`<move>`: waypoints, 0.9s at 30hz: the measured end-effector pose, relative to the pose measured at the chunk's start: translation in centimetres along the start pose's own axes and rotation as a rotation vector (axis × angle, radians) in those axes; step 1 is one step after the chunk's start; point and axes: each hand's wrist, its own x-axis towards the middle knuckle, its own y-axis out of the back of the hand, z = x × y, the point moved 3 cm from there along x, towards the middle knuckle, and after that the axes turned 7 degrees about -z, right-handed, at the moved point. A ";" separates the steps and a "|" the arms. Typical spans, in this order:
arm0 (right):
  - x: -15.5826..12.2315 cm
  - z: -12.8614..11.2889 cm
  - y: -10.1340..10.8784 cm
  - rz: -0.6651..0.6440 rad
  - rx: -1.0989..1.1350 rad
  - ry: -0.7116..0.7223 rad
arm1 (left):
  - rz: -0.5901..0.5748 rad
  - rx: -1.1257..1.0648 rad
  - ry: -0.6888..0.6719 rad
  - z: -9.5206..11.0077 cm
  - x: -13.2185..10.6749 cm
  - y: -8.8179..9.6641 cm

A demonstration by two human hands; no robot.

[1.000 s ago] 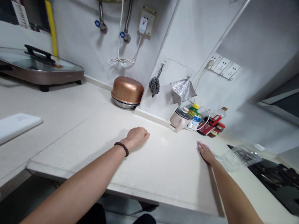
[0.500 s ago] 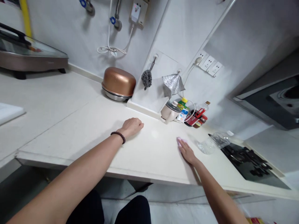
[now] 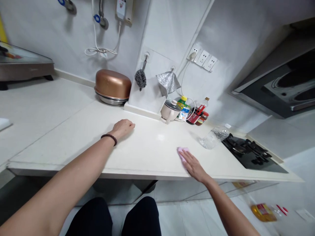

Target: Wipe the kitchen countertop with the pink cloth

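Observation:
My right hand lies over a small pink cloth, pressing it to the white countertop near the front edge. The fingers are stretched out together, and part of the cloth sticks out past the fingertips. Further left, my left hand rests on the counter in a loose fist, with a dark bead bracelet at the wrist. Nothing shows in that fist. A clear plastic bottle lies tilted to the right, beyond my right hand.
Along the wall stand a copper-coloured lidded pan, a small cream pot and several bottles and jars. A black gas hob is set in the counter at right. An oil bottle is on the floor.
The view has turned right, so the counter items appear further left. My right hand and the cloth have slid toward the front edge. My left fist stays put on the counter.

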 end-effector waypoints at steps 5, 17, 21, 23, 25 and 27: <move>-6.2 12.0 0.1 0.008 -0.037 -0.291 | -0.025 -0.043 0.008 0.0 0.2 -0.1; -7.0 15.5 -2.0 0.007 -0.108 -0.378 | -0.047 -0.087 -0.036 1.4 0.4 -0.5; -4.3 14.3 -2.0 -0.010 -0.078 -0.351 | -0.083 -0.090 -0.080 2.4 0.3 -1.1; -2.1 14.7 -1.6 -0.014 -0.061 -0.349 | -0.096 -0.086 -0.079 2.7 0.2 -1.3; 0.7 15.3 -1.2 -0.015 -0.045 -0.334 | -0.103 -0.078 -0.065 2.8 0.2 -1.3; 3.8 16.2 -0.8 -0.006 -0.034 -0.345 | -0.105 -0.065 -0.052 2.7 0.2 -1.2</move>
